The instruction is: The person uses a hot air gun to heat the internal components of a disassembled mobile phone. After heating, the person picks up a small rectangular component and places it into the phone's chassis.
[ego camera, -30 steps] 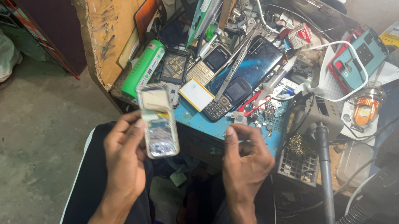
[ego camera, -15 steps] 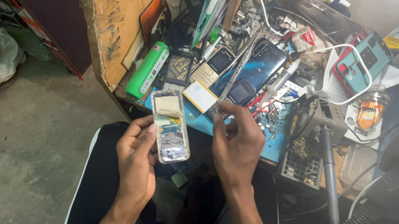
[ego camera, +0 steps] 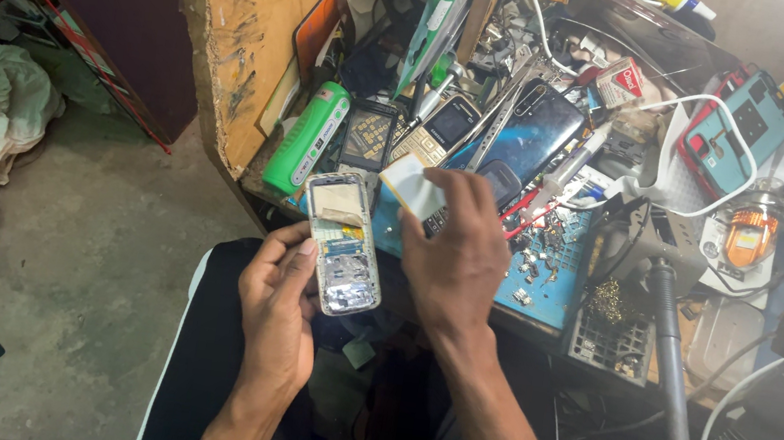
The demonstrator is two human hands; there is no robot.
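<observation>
Right hand (ego camera: 457,249) has reached forward, pinching a white card (ego camera: 413,189); left hand (ego camera: 280,301) grips the opened phone (ego camera: 343,242), pointing away.

The left hand (ego camera: 280,306) is holding an opened keypad phone (ego camera: 342,244) upright over the lap, its grip wrapping the lower edge. The right hand (ego camera: 456,254) is reaching onto the cluttered counter (ego camera: 544,291), fingers touching a small white square piece (ego camera: 410,188) beside a green cylinder (ego camera: 307,136).
</observation>
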